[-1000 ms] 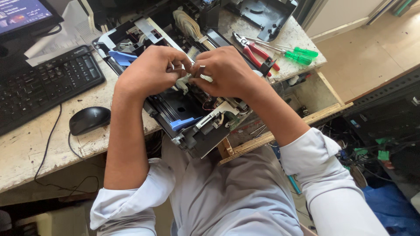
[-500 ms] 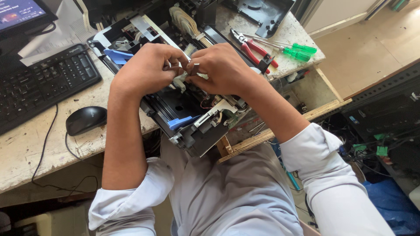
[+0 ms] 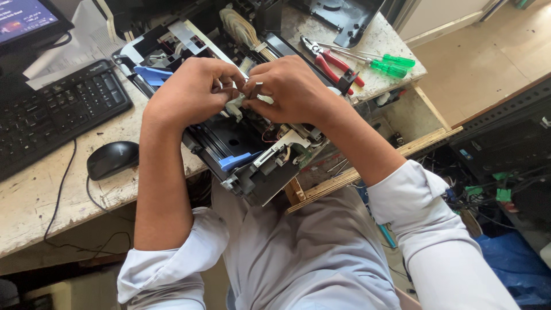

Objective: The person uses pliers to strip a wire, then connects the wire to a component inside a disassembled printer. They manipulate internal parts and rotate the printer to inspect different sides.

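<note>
- We see a left hand and a right hand meeting knuckle to knuckle over an opened printer mechanism that overhangs the front edge of a worn worktable.
- Both hands are curled, their fingertips pinching a small pale part between them, right above the black frame; we cannot tell what the part is.
- A blue plastic tab juts from the mechanism just below the hands, another blue piece beside the left wrist.
- Red-handled pliers and a green-handled screwdriver lie near the right hand, on the table's far corner.
- A black mouse and black keyboard sit to the left, apart from the hands.
</note>
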